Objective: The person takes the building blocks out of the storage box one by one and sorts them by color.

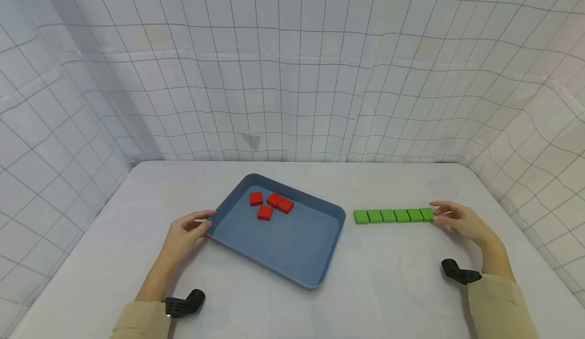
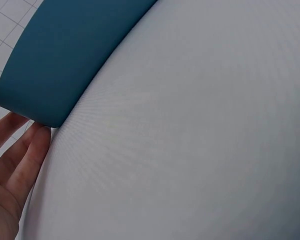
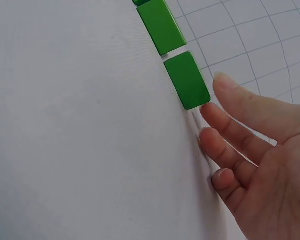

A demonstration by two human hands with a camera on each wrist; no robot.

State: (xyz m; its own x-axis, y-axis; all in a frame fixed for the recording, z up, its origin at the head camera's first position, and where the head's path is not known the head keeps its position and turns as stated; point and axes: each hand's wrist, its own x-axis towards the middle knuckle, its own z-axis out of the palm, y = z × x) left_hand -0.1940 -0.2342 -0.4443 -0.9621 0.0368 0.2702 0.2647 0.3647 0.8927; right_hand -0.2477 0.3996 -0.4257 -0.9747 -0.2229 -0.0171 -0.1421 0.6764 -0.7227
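A blue rectangular tray (image 1: 292, 250) lies at a slant on the table with several small red blocks (image 1: 265, 212) inside. My left hand (image 1: 184, 233) is at its left corner, fingertips touching the outer wall (image 2: 65, 60) with the fingers only loosely bent. To the right of the tray, several green blocks (image 1: 388, 216) form a straight row. At the row's right end is my right hand (image 1: 461, 222), its relaxed fingers by the last green block (image 3: 187, 80). Thumb and index finger come close to that block, but I cannot tell whether they press on it.
The white table (image 1: 379, 278) runs back to a hanging white cloth with a grid pattern (image 1: 292, 100), which also encloses the sides. Black wrist-worn devices (image 1: 185, 303) sit on both wrists, below beige sleeves (image 1: 500, 303).
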